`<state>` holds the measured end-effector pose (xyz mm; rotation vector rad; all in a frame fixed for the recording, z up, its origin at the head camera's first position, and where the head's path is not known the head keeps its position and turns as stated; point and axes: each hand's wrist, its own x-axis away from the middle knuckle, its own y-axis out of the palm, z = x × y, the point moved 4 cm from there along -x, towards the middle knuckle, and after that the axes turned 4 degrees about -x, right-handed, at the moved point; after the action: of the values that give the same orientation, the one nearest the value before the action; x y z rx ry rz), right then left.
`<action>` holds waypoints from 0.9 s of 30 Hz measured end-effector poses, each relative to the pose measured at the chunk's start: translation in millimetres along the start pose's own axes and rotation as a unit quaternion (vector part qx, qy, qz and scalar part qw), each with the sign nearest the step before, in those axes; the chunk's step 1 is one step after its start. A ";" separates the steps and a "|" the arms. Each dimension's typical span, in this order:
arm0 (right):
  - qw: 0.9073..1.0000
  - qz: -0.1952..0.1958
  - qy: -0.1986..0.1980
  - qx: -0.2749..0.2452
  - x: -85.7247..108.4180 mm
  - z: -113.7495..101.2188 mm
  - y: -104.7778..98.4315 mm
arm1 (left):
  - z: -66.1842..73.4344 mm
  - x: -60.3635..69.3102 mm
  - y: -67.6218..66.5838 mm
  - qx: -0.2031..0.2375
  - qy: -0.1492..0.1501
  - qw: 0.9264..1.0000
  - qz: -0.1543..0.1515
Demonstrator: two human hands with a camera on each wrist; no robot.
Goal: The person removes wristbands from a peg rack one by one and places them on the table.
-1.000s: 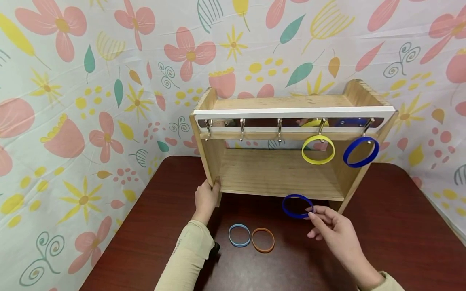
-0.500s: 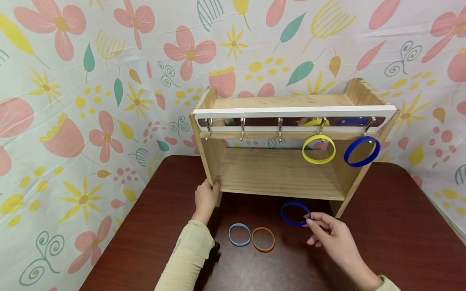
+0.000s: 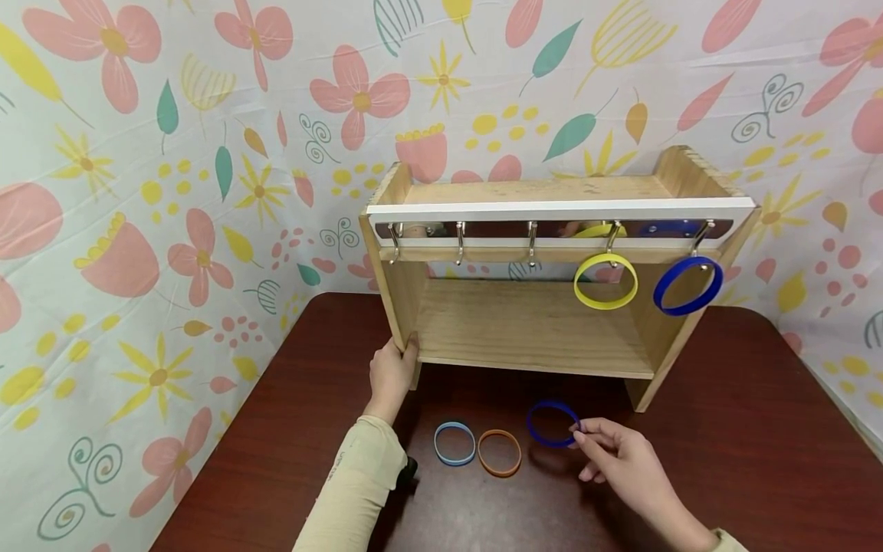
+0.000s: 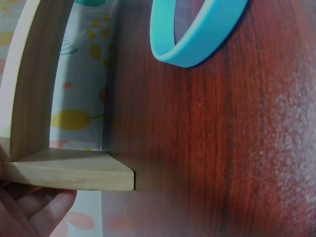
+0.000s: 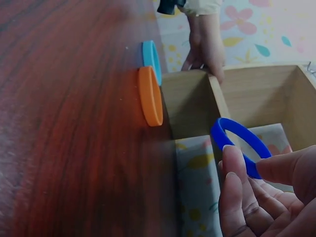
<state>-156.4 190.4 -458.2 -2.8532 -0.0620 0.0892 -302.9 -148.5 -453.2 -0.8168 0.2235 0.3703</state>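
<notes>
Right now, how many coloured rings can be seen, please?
5: yellow ring and hanging blue ring on hooks, held blue ring in the right hand, light blue ring and orange ring on the table.

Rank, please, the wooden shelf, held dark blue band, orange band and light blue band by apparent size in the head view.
1. Wooden shelf
2. Held dark blue band
3. Orange band and light blue band: too alike to rank
</notes>
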 end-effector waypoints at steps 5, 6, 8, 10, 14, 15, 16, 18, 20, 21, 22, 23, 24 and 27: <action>1.000 -0.013 0.021 0.019 0.6 6.2 3.2 | -0.4 -0.2 0.3 -0.004 -0.002 1.000 0.000; 0.999 -0.015 0.024 0.023 0.6 7.2 3.8 | -0.2 -0.1 0.2 -0.005 -0.003 1.000 0.000; 0.999 -0.019 0.029 0.031 0.8 8.7 5.1 | -0.1 -0.1 -0.1 -0.006 -0.003 1.000 0.002; 0.999 -0.022 0.033 0.037 0.8 10.1 6.3 | 0.1 0.0 -0.3 -0.006 -0.002 1.000 0.003; 0.998 -0.028 0.038 0.044 0.7 13.0 8.0 | 0.9 0.2 -1.2 -0.008 0.000 1.000 0.008; 0.998 -0.031 0.037 0.045 0.9 13.7 8.3 | 1.0 0.2 -1.4 -0.009 0.000 1.000 0.009; 0.998 -0.035 0.036 0.047 1.0 14.3 8.6 | 1.1 0.3 -1.5 -0.009 0.000 1.000 0.010; 0.997 -0.043 0.033 0.050 1.1 15.3 9.2 | 1.5 0.2 -1.5 -0.009 0.000 1.000 0.012; 0.997 -0.054 0.031 0.053 1.3 16.3 9.9 | 1.5 0.2 -1.3 -0.010 0.001 1.000 0.012; 0.996 -0.058 0.030 0.054 1.3 16.7 10.2 | 1.4 0.2 -1.2 -0.010 0.001 1.000 0.013; 0.996 -0.062 0.031 0.055 1.2 17.2 10.6 | 1.4 0.1 -1.1 -0.010 0.002 1.000 0.013; 0.996 -0.067 0.030 0.056 1.3 17.6 11.0 | 1.4 0.1 -1.0 -0.011 0.003 1.000 0.013; 0.995 -0.072 0.030 0.056 1.4 18.2 11.5 | 1.3 0.2 -0.9 -0.011 0.003 1.000 0.013; 0.995 -0.083 0.028 0.056 1.7 19.7 12.8 | 0.9 0.2 -0.4 -0.012 0.003 1.000 0.013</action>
<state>-155.6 183.7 -480.7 -2.7245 -0.2723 -0.0215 -302.5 -148.0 -452.4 -0.8389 0.2362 0.3947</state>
